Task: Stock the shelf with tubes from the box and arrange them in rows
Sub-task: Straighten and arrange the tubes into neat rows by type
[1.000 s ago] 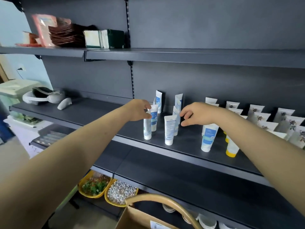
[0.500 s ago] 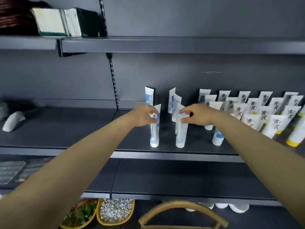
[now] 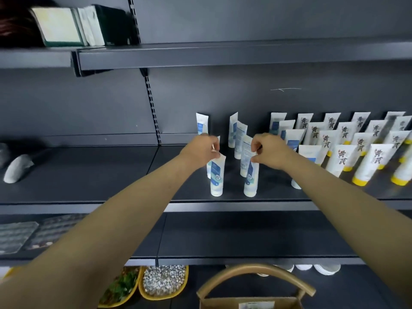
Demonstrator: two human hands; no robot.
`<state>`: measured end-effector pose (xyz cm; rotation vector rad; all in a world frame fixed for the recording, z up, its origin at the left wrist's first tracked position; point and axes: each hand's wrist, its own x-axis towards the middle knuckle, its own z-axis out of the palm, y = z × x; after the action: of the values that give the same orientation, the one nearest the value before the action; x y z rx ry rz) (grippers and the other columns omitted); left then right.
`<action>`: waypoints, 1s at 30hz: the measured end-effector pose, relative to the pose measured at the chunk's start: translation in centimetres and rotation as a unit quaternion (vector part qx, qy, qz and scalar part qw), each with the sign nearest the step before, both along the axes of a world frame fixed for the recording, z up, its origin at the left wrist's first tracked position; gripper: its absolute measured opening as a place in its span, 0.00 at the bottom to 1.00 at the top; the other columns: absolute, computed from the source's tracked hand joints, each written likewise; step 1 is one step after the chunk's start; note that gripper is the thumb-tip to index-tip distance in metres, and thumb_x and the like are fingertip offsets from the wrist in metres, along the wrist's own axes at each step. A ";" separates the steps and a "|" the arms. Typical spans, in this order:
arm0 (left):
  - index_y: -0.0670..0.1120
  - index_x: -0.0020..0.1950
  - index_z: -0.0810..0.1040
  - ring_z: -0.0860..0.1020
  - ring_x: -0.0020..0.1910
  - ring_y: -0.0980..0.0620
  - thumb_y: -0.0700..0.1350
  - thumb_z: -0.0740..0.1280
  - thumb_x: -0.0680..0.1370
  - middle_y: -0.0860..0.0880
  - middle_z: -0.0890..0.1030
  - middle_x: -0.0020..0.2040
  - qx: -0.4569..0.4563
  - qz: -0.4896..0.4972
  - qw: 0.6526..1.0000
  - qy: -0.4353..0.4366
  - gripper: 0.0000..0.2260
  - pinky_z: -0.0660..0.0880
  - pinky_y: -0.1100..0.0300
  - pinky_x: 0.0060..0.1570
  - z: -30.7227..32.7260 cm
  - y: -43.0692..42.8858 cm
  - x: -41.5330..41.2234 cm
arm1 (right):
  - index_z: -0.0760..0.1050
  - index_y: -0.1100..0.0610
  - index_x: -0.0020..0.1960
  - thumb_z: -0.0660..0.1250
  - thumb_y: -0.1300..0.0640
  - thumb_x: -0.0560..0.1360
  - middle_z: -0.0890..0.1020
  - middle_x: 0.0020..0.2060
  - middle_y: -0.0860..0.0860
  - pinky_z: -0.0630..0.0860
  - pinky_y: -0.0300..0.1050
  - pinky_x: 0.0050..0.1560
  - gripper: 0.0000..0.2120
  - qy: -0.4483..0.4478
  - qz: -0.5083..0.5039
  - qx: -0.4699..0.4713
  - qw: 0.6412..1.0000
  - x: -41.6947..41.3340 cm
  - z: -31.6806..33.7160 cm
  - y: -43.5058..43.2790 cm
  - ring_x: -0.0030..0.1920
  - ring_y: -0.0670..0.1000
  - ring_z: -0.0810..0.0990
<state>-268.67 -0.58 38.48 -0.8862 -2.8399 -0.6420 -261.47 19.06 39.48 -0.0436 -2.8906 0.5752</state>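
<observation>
At the centre of the frame, two white-and-blue tubes stand cap-down near the front edge of a dark shelf [image 3: 89, 181]. The left hand [image 3: 200, 150] pinches the left tube [image 3: 216, 177] by its flat crimped top; the right hand [image 3: 270, 151] pinches the right tube [image 3: 251, 179] likewise, each grip narrow. The tubes look light, soft-walled and tippy; the stiff crimp seems the surest hold.

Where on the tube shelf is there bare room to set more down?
Bare shelf runs from the grey object to the left front tube. A narrow gap separates it from the right front tube. Rightward, yellow-capped tubes stand packed.
</observation>
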 end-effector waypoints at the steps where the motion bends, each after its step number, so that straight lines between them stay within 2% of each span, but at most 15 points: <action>1: 0.43 0.51 0.78 0.74 0.48 0.48 0.44 0.69 0.75 0.45 0.74 0.51 -0.005 0.002 1.000 0.008 0.07 0.72 0.58 0.49 -0.2 0.0 0.0 | 0.72 0.56 0.47 0.74 0.63 0.67 0.77 0.49 0.56 0.72 0.42 0.46 0.13 -0.002 0.006 -0.016 1.000 0.0 0.0 0.1 0.45 0.53 0.75; 4: 0.44 0.50 0.78 0.74 0.50 0.47 0.46 0.69 0.75 0.45 0.73 0.52 -0.019 -0.003 0.999 0.029 0.07 0.74 0.52 0.52 -0.3 -0.2 0.0 | 0.71 0.56 0.58 0.72 0.67 0.68 0.76 0.48 0.53 0.75 0.43 0.47 0.21 -0.038 0.011 -0.051 0.998 0.2 0.2 0.4 0.46 0.53 0.76; 8: 0.43 0.48 0.77 0.73 0.50 0.48 0.48 0.69 0.75 0.46 0.75 0.51 -0.021 -0.018 0.999 0.034 0.09 0.73 0.54 0.50 -0.3 -0.6 -0.5 | 0.71 0.56 0.62 0.67 0.70 0.70 0.79 0.52 0.54 0.75 0.43 0.47 0.23 -0.056 0.002 -0.004 0.998 -0.2 0.4 0.7 0.48 0.53 0.77; 13: 0.44 0.54 0.75 0.75 0.47 0.49 0.43 0.68 0.76 0.49 0.77 0.49 0.012 -0.079 0.995 -0.052 0.09 0.73 0.57 0.47 -1.6 -1.5 -1.2 | 0.77 0.57 0.59 0.71 0.60 0.71 0.80 0.55 0.52 0.72 0.41 0.48 0.16 -0.092 -0.030 0.077 0.992 -0.7 0.2 0.7 0.53 0.52 0.78; 16: 0.44 0.54 0.78 0.75 0.46 0.50 0.42 0.69 0.75 0.51 0.76 0.48 0.007 -0.106 0.994 -0.038 0.09 0.70 0.60 0.45 -2.0 -1.7 -2.1 | 0.78 0.57 0.58 0.72 0.60 0.71 0.80 0.54 0.52 0.72 0.41 0.49 0.16 -0.095 -0.025 0.105 0.990 -1.1 0.4 0.8 0.53 0.52 0.78; 19: 0.44 0.54 0.79 0.73 0.43 0.51 0.42 0.70 0.74 0.49 0.78 0.49 0.025 -0.099 0.994 -0.043 0.09 0.72 0.59 0.46 -1.9 -1.4 -2.9 | 0.78 0.56 0.59 0.71 0.60 0.71 0.80 0.56 0.52 0.72 0.41 0.52 0.16 -0.091 -0.018 0.123 0.988 -1.6 0.5 0.9 0.55 0.52 0.77; 22: 0.45 0.51 0.79 0.74 0.43 0.51 0.42 0.70 0.74 0.48 0.79 0.48 0.036 -0.091 0.994 -0.046 0.07 0.72 0.59 0.44 -2.2 -1.1 -3.1 | 0.78 0.55 0.60 0.70 0.60 0.72 0.80 0.57 0.51 0.72 0.42 0.56 0.17 -0.081 -0.021 0.128 0.988 -1.8 0.2 1.2 0.57 0.52 0.77; 26: 0.46 0.50 0.78 0.75 0.44 0.51 0.42 0.70 0.74 0.51 0.77 0.46 0.046 -0.082 0.994 -0.051 0.05 0.74 0.58 0.45 -2.4 -0.8 -2.8 | 0.79 0.55 0.59 0.71 0.60 0.71 0.81 0.57 0.51 0.71 0.39 0.53 0.16 -0.075 -0.025 0.110 0.991 -1.4 0.0 2.0 0.56 0.50 0.77; 30: 0.45 0.52 0.78 0.74 0.44 0.52 0.41 0.70 0.74 0.51 0.76 0.46 0.034 -0.081 0.994 -0.062 0.08 0.73 0.59 0.46 -1.8 -0.8 -2.6 | 0.79 0.55 0.60 0.70 0.61 0.72 0.80 0.57 0.50 0.70 0.39 0.53 0.16 -0.072 -0.022 0.080 0.994 -1.1 -0.2 2.3 0.57 0.51 0.76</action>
<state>-271.22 -1.37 36.65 -1.1119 -2.8525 -0.8363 -262.53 21.35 39.33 -0.1308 -3.0568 0.3443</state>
